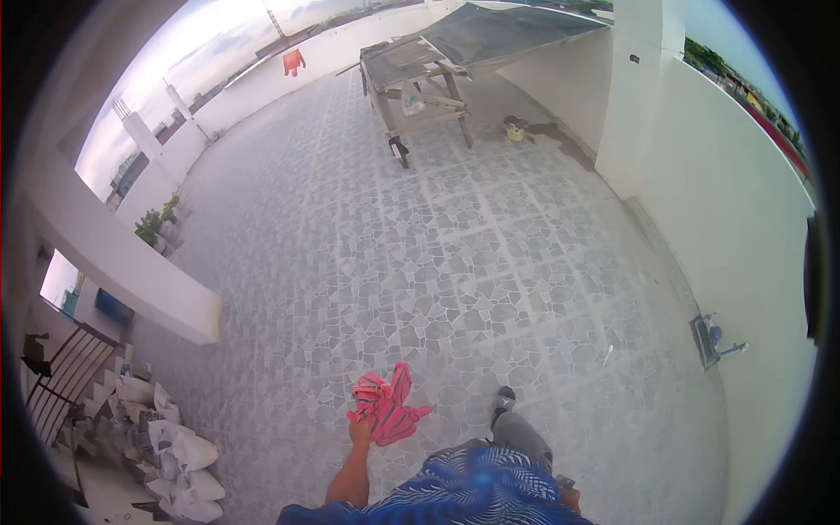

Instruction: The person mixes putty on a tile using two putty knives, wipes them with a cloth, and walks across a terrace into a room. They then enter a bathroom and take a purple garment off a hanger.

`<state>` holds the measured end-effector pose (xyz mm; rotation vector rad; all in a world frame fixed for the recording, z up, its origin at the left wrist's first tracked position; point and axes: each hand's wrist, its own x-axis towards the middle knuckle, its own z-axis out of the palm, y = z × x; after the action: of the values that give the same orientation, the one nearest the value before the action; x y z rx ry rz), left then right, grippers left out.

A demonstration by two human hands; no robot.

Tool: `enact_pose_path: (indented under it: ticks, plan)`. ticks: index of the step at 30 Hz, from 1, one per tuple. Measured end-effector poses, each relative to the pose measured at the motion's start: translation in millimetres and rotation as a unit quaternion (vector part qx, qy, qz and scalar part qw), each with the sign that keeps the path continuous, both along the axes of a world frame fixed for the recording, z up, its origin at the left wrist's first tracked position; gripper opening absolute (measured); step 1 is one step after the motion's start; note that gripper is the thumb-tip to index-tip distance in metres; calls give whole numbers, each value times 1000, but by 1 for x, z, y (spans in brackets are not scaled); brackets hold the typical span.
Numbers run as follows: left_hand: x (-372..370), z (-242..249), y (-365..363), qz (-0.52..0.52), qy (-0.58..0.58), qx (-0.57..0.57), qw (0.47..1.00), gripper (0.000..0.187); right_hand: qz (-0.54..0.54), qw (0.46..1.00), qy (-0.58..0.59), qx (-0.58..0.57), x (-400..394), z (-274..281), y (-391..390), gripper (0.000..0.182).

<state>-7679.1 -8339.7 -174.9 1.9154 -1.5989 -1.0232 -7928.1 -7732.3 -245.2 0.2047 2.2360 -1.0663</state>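
Note:
My left hand (pixel 360 430) is closed around a bunched pink cloth with dark stripes (pixel 389 407). The cloth hangs out in front of me over the tiled floor, its folds spreading to the right of the hand. Only a small patch of my right hand (pixel 570 500) shows, low beside my blue patterned shirt (pixel 477 490). A small dark shape lies against it, and its fingers are hidden. My foot in a dark shoe (pixel 505 399) is forward on the floor, to the right of the cloth.
Grey stone-patterned tiles (pixel 437 297) cover the rooftop. A wooden table (pixel 416 74) with a dark sheet stands far ahead, near a yellowish container (pixel 514 132). White sacks (pixel 188 451) and a metal railing (pixel 66 381) are at left. A blue-and-grey fixture (pixel 710 339) is by the right wall.

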Motion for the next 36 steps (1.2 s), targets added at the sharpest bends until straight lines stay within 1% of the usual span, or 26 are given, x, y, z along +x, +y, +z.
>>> enact_pose_path:
  ticks: [3, 5, 6, 8, 10, 11, 12, 13, 14, 15, 18, 20, 21, 22, 23, 24, 25, 26, 27, 28, 29, 30, 31, 32, 33, 36]
  plan:
    - [-43, -6, -3, 30, -95, 56, 993, 43, 121, 986, 114, -28, -145, -57, -20, 20]
    - [-56, -24, -5, 43, -124, 63, 989, 43, 63, 991, 116, -29, -224, -23, -82, 21]
    - [-73, -25, -5, 73, -110, 73, 989, 42, -32, 996, 77, -20, -283, 13, -124, 22]
    - [-111, -1, -3, 107, -117, 129, 979, 40, -4, 994, 111, -13, -382, 52, -185, 26]
    - [-139, -20, -14, 69, -153, 130, 977, 38, 30, 984, 168, -59, -467, 75, -240, 30]
    - [-144, -30, -17, 48, -176, 133, 974, 37, 62, 981, 180, -29, -501, 89, -264, 30]
    - [-153, -32, -24, -71, -240, 125, 960, 35, 93, 977, 192, 2, -528, 106, -286, 32]
    - [-167, -32, -34, -190, -299, 115, 928, 34, 84, 967, 229, -67, -553, 106, -306, 32]
    - [-187, -34, -50, -306, -351, 102, 879, 34, 84, 966, 235, -62, -575, 106, -326, 32]
    - [-210, -32, -59, -309, -347, 103, 879, 25, 82, 965, 243, -55, -596, 98, -340, 32]
    - [-271, -47, -110, -341, -359, 95, 864, 25, 80, 981, 179, 7, -631, 87, -360, 30]
    - [-347, -53, -168, -260, -265, 34, 928, 26, 18, 983, 182, 7, -635, 44, -353, 29]
    - [-370, -47, -174, -219, -224, 25, 949, 27, 29, 991, 118, 61, -632, 60, -355, 25]
    - [-396, -46, -191, -213, -197, 35, 956, 24, -24, 999, 38, 30, -625, 71, -355, 22]
    - [-440, -50, -228, -207, -168, 37, 963, 21, -20, 998, 40, 38, -625, 52, -346, 20]
    - [-483, -45, -260, -154, -226, 100, 957, 26, -16, 998, 42, 45, -625, 37, -341, 18]
    - [-522, -39, -286, -144, -233, 84, 958, 28, 42, 995, 83, 33, -627, 23, -333, 20]
    - [-556, -45, -315, -135, -201, 62, 968, 27, 3, 998, 59, 25, -625, 29, -339, 21]
    - [-590, -39, -338, -269, -286, -9, 919, 26, -38, 998, 36, 17, -622, 37, -345, 22]
    - [-619, -56, -374, -390, -293, -60, 871, 23, -178, 983, -43, 15, -631, 56, -372, 25]
    - [-660, -64, -402, -315, -184, -58, 929, 22, -135, 989, -50, 31, -641, 72, -385, 25]
    - [-705, -35, -415, -338, -139, -61, 929, 21, -156, 986, -52, 31, -655, 79, -402, 27]
    - [-761, 12, -422, -261, -163, -15, 951, 23, -173, 983, -54, 29, -667, 82, -419, 29]
    - [-795, 8, -443, -303, -154, -67, 938, 28, -190, 980, -58, 27, -678, 86, -430, 32]
    - [-830, 12, -460, -289, -140, -43, 946, 33, -227, 971, -75, -21, -692, 73, -434, 36]
    - [-944, 29, -505, -297, -136, 10, 945, 46, -179, 979, -101, 14, -763, 55, -455, 39]
